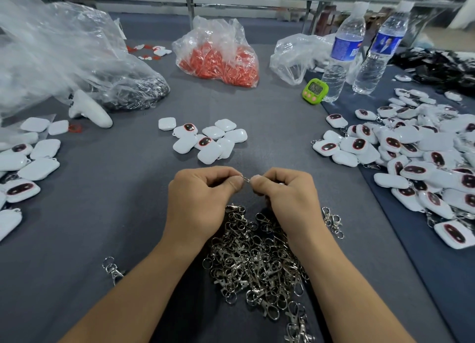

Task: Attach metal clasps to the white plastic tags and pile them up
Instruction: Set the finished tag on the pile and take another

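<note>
Left hand: left hand [203,198] curled, thumb and forefinger pinching one end of a small metal clasp [246,179].
Right hand: right hand [285,196] curled likewise, pinching the other end of the same piece; fingertips of both hands nearly meet.
Hidden: whether a tag sits inside either fist cannot be told.
Clasp stock: loose clasp pile [257,260] on the grey surface [128,214], near edge, directly under and between the wrists; a few strays lie left and right of it.
Tags, centre: small group of white tags [205,142] just beyond the hands, some face up with a dark oval, some blank side up.
Tags, right: large tag heap [416,157], several with clasps showing at their edges.
Tags, left: scattered left tags [28,162] at the left edge.
Far side: clear bag of red pieces [218,59], green timer [315,91], two water bottles [341,54] upright beside the timer.
</note>
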### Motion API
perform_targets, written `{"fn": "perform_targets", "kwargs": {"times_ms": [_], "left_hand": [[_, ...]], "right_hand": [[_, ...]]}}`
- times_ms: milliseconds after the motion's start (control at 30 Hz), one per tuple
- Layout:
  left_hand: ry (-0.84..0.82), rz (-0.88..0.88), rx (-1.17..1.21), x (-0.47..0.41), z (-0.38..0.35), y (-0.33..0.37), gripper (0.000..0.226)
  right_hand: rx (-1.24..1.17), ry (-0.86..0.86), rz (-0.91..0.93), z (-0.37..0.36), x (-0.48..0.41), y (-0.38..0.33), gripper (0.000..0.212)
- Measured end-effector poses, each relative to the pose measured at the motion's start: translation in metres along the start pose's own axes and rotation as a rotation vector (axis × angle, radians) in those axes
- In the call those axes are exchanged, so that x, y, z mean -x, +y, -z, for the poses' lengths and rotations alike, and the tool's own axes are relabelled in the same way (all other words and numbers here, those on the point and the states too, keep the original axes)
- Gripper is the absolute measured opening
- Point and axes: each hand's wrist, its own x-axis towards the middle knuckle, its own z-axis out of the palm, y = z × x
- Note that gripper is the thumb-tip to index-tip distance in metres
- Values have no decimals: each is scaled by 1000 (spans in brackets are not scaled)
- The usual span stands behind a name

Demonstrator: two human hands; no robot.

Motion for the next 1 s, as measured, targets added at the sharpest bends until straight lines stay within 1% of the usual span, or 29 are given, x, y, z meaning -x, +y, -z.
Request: {"fn": "perform_targets", "kwargs": {"times_ms": [67,167,267,367,467,600,700,800,933,1000], "left_hand": [[2,47,63,-2,0,-2,11],[14,58,99,-5,-1,-3,9],[-18,34,95,-6,-5,-3,11],[-42,44,133,-8,-7,-3,15],[-73,85,204,-9,-7,-1,17],[-116,87,205,-6,-6,1,18],[-121,80,197,-5,-6,2,20],[-103,45,93,-3,-6,2,20],[36,-158,-152,5,-6,6,19],[27,-229,-198,7,-6,8,22]], "right_hand": [[83,-12,34,2,0,0,23],[205,-37,85,3,-1,-1,22],[239,-71,96,5,0,-2,22],[230,-94,106,7,1,-1,19],[195,-34,178,6,1,1,12],[89,-19,252,7,2,-1,13],[112,9,247,9,3,-3,15],[115,12,222,10,3,-3,14],[146,41,237,10,3,-3,15],[203,51,271,10,3,-2,18]]}}
